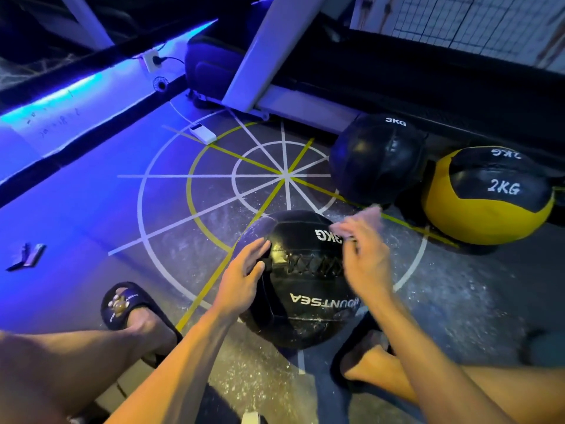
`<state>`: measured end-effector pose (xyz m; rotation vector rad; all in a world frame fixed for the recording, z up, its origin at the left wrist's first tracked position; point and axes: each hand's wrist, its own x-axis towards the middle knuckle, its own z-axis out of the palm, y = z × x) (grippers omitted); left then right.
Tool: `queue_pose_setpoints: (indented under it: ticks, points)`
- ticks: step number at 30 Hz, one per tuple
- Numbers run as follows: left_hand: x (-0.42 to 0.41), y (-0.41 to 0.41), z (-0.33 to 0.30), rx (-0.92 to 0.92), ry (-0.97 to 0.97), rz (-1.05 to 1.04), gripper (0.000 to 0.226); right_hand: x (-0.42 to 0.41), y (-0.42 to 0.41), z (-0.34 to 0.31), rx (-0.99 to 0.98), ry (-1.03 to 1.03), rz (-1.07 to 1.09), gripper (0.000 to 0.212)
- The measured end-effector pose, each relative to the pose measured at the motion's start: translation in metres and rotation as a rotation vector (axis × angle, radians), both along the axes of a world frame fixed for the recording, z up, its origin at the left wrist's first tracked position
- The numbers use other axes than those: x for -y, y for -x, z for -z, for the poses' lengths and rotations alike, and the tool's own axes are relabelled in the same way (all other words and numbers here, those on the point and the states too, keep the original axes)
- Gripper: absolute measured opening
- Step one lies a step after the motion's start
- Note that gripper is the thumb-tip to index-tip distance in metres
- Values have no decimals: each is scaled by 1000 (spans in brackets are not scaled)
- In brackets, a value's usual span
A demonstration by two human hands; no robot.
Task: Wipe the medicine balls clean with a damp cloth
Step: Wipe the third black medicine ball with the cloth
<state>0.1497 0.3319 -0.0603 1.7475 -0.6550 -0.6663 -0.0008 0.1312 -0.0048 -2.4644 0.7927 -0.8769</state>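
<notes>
You are looking down at a dark speckled rubber floor (458,301) painted with white and yellow circles and spokes (284,175). A blue light strip (55,99) glows along the left wall. A white slanted machine frame (263,47) stands ahead, and white wire mesh (474,22) fills the upper right.

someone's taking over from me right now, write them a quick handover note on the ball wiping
Left hand: open, fingers resting on the left side of the black leather 3KG medicine ball with white MOUNTSEA lettering, steadying it on the floor between the feet.
Right hand: pinching a pale crumpled cloth at the top right of that ball.
Waiting against the treadmill base: a second black 3KG medicine ball and a yellow and black 2KG medicine ball, both untouched right now.
Done: cannot tell from this view whether any ball is finished.
Left: finish the near ball, then check and wipe the other two.
</notes>
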Motion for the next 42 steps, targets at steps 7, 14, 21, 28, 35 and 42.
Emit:
queue_pose_setpoints:
  ticks: [7, 14, 21, 28, 35, 42]
  points:
    - [16, -16, -4, -42, -69, 35, 48, -85, 27, 64, -404, 160, -684, 32]
    - [39, -16, -29, -335, 21, 20, 42, -56, 2, 50, -8, -152, -150, 44]
    - [43, -28, -32, -355, 17, 17, 54, -100, 34, 80, -384, 104, -610, 13]
    - [43, -58, -31, 1, -249, 57, 56, -53, 63, 36, 92, -505, -45, 27]
    - [26, -65, -23, 447, -446, 283, 74, -27, 50, 19, 419, -810, 480, 31]
    - [41, -70, -33, 432, -529, 264, 53, -87, -39, 18, 166, -251, -70, 24]
